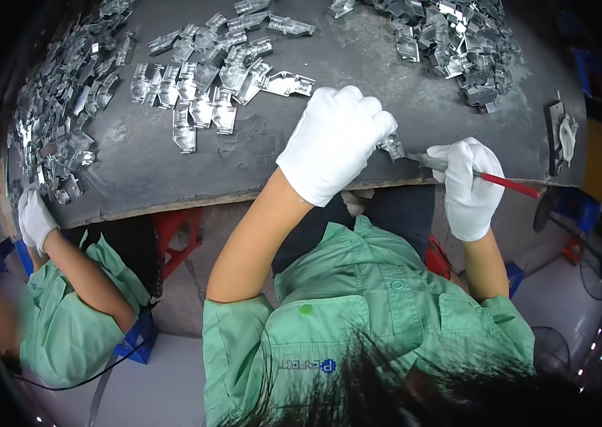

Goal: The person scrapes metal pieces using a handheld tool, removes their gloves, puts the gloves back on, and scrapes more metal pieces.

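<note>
My left hand (pixel 336 142), in a white glove, is closed on a small shiny metal part (pixel 392 147) near the table's front edge. To its right my right hand (pixel 468 181), also gloved in white, is wrapped round a tool with a red handle (pixel 511 185). The tool's metal end points left, close beside the part. Beyond my left hand lies a loose group of similar metal parts (pixel 202 110). The ends of my left fingers are partly hidden behind the hand.
Heaps of metal parts lie at the table's left (pixel 77 92) and back right (pixel 468 50). A dark block with a pale item (pixel 566 139) sits at the right edge. A co-worker in green (pixel 77 306) has gloved hands at the left edge.
</note>
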Motion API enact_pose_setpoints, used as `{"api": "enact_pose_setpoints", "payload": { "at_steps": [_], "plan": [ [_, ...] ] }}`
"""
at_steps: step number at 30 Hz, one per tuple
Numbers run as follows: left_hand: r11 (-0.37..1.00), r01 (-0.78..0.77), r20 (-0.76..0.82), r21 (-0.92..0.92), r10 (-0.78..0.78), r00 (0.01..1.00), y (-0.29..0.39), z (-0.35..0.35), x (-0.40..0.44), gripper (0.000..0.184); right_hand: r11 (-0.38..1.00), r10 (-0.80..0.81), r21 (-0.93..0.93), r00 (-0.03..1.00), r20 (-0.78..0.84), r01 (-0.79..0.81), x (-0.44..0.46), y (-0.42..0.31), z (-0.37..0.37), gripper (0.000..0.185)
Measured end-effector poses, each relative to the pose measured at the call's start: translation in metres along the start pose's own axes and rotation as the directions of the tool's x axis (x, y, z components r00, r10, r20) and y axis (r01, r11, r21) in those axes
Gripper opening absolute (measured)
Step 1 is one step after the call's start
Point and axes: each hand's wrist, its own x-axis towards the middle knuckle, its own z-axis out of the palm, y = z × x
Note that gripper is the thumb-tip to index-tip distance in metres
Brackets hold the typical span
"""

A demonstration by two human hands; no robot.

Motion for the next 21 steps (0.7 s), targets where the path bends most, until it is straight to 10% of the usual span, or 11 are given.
{"api": "enact_pose_setpoints", "payload": {
  "at_steps": [14,16,18,21],
  "plan": [
    [1.000,0.012,0.002,0.011,-0.012,1.000,0.000,-0.002,0.002,0.022,0.800,-0.455,-0.348,0.872,0.180,0.489,-0.002,-0.004,0.007,0.006],
    [1.000,0.016,0.029,0.021,-0.017,0.999,0.000,-0.002,0.002,0.022,0.998,-0.047,-0.037,0.994,0.095,0.051,-0.003,-0.001,0.010,0.006],
    [0.999,0.031,-0.009,-0.034,-0.031,0.999,0.002,-0.002,0.001,0.021,0.712,0.583,0.382,0.799,0.147,-0.589,0.016,-0.004,0.009,0.026],
    [0.999,0.000,-0.026,-0.042,-0.001,1.000,0.000,-0.006,0.005,0.022,0.711,0.472,0.545,0.876,0.098,-0.444,0.003,0.026,0.003,0.037]
  ]
}}
